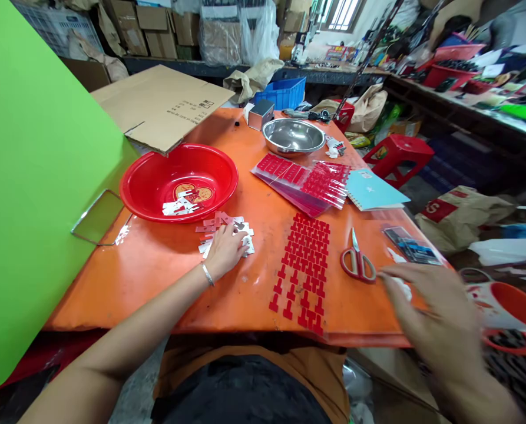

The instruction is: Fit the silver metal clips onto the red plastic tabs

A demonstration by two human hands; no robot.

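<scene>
My left hand (227, 248) rests over a pile of small flat white and pinkish pieces (207, 230) in front of the red basin. Its fingers are bent together at a small flat piece (238, 225) with a grey face. My right hand (434, 300) is smeared by motion above the table's right side, near the red-handled scissors (358, 264) and a crumpled white scrap (403, 287); its grip is unclear. Between my hands lie rows of red T-shaped pieces (305, 259). More white pieces (181, 206) lie inside the red basin (134, 187).
Farther back on the orange table (245, 306) are a steel bowl (293, 136), red sheets in clear plastic (302, 176) and a light-blue notebook (375, 189). A cardboard sheet (165, 106) overhangs the basin. A green panel (37, 176) stands left; an orange-lined mug (501, 306) sits right.
</scene>
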